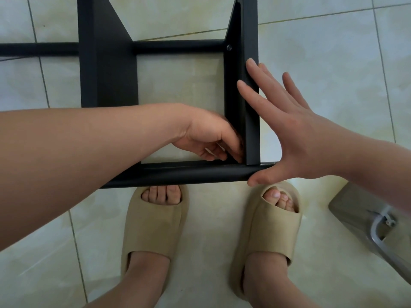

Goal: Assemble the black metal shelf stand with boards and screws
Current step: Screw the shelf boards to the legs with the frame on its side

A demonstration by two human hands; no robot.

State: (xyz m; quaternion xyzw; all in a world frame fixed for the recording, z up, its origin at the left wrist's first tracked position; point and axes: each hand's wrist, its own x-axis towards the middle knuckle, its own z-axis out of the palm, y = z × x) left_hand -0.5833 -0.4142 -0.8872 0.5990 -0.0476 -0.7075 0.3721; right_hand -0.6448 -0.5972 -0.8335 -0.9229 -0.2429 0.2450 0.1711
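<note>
— Head view: where is our black shelf stand (178, 174)?
— On the tiled floor (322, 63), before our slippers (153, 225). Our right grip (295, 138) lies flat, fingers straight, on its right board (252, 134); our left grip (209, 134) curls at the inner corner, we cannot tell around what.

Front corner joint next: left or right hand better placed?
Probably left. The left hand is curled inside the corner where the side board meets the front tube; the right hand lies flat and open against the board's outside, bracing it.
</note>
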